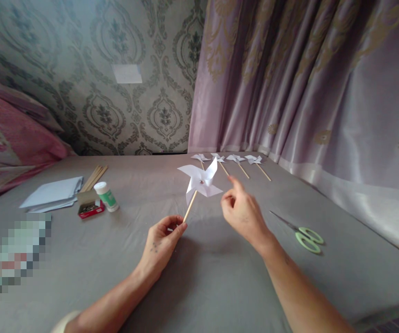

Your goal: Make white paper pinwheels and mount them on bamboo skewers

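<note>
A white paper pinwheel (204, 184) on a thin wooden stick stands tilted in front of me, a small metal pin at its centre. My left hand (164, 238) pinches the lower part of the stick between thumb and fingers. Just right of the blades is my right hand (244, 210), holding nothing. Its index finger is stretched out and the other fingers are partly curled, apart from the paper. Beyond the hands, several finished pinwheels (236, 158) lie in a row on the grey cloth surface (199, 296).
Green-handled scissors (308, 238) lie at the right. Towards the left are a stack of white paper (52, 193), several wooden sticks (95, 177), a glue stick (106, 196) and a small red box (91, 208) of metal pins. A patterned wall and a curtain (289, 92) border the back and right.
</note>
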A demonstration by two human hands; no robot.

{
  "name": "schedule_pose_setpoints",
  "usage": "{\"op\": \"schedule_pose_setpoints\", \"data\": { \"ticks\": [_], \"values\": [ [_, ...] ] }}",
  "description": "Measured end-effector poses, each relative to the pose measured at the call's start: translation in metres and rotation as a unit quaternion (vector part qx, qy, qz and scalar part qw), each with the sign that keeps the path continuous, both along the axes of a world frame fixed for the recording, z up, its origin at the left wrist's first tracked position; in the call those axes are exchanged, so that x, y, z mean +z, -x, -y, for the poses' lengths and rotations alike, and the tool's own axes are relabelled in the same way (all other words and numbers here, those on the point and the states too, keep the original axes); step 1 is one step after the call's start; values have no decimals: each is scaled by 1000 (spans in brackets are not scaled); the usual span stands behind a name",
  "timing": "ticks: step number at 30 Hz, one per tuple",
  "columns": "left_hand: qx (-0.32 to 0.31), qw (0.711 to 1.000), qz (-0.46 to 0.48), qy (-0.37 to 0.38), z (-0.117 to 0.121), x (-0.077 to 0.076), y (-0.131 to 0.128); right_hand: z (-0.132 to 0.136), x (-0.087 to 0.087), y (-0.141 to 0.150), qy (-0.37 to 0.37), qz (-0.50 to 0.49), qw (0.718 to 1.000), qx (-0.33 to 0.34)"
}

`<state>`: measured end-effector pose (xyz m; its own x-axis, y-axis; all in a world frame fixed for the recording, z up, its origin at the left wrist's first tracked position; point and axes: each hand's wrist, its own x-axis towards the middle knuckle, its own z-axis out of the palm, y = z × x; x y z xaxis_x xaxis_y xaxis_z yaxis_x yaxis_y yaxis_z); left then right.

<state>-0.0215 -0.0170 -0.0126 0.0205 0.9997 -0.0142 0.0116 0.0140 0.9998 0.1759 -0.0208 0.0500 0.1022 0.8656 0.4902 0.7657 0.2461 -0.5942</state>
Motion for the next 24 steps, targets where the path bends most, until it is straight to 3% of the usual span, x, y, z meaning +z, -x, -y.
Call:
{"op": "schedule_pose_setpoints", "data": {
  "ticks": [1,2,4,6,9,15,19,24],
  "values": [
    [3,1000,0,2,0,0,0,3,-1,2,68,46,993,84],
    [6,1000,0,5,-1,0,1,6,-3,4,135,88,969,187],
    [6,1000,-2,12,-1,0,2,12,-8,11,222,132,897,358],
    [6,1000,4,15,-1,0,3,15,-14,18,251,129,860,425],
    [5,999,31,24,-2,3,3,13,-26,28,247,94,879,397],
    [40,993,102,34,-15,6,12,5,-45,58,198,-39,947,249],
    [48,989,136,43,-25,5,18,0,-53,78,168,-77,966,179],
    [44,989,135,43,-29,4,20,-9,-59,88,148,-65,974,158]
  ]
}}
